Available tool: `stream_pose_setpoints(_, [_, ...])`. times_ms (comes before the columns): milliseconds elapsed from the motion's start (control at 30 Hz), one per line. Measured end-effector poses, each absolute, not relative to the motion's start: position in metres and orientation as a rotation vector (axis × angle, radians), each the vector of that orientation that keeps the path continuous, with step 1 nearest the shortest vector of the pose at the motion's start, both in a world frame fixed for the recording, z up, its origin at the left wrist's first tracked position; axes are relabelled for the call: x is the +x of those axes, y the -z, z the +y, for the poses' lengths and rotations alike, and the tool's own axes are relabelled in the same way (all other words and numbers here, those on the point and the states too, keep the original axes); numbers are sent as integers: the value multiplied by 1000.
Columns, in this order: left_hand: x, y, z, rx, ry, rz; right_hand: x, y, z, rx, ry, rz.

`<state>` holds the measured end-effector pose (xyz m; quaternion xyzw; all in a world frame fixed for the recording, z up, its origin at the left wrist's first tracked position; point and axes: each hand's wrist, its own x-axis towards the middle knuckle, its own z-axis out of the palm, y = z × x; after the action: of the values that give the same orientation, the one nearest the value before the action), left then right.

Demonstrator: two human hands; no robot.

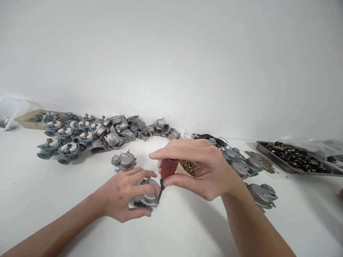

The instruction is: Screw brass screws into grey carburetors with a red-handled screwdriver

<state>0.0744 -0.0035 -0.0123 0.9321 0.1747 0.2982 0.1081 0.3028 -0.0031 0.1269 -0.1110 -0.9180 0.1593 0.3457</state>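
Note:
My left hand [128, 194] is closed around a grey metal carburetor [150, 200] on the white table, its fingers over the rounded bowl and the thumb along the near side. In my right hand [199, 169] is a screwdriver [169, 169] with a red and black handle. Its shaft slants down, and the tip meets a small brass-coloured screw [157, 203] at the carburetor's right edge. Just behind my left fingers sits another carburetor [125, 160]. A container of brass-coloured screws [189, 167] is partly hidden behind my right hand.
Carburetor bodies with white floats [69, 147] stand at the left, beside a pile of grey bowls [114, 139]. Black rubber rings [211, 140] lie by the wall. More carburetors [262, 195] sit at right, near a metal tray [297, 159] of small black parts. A clear bin [16, 110] is far left.

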Motion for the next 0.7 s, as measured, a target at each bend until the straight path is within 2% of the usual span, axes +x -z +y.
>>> stream_pose_setpoints(333, [73, 15, -1, 2736, -874, 480, 303, -129, -3, -316, -451, -2414])
stream_pose_setpoints(567, [75, 22, 0, 2601, -907, 433, 312, -137, -6, -272, -768, -2471])
stream_pose_setpoints(700, [78, 25, -1, 2522, -946, 454, 313, -138, -4, -284, -541, -2462])
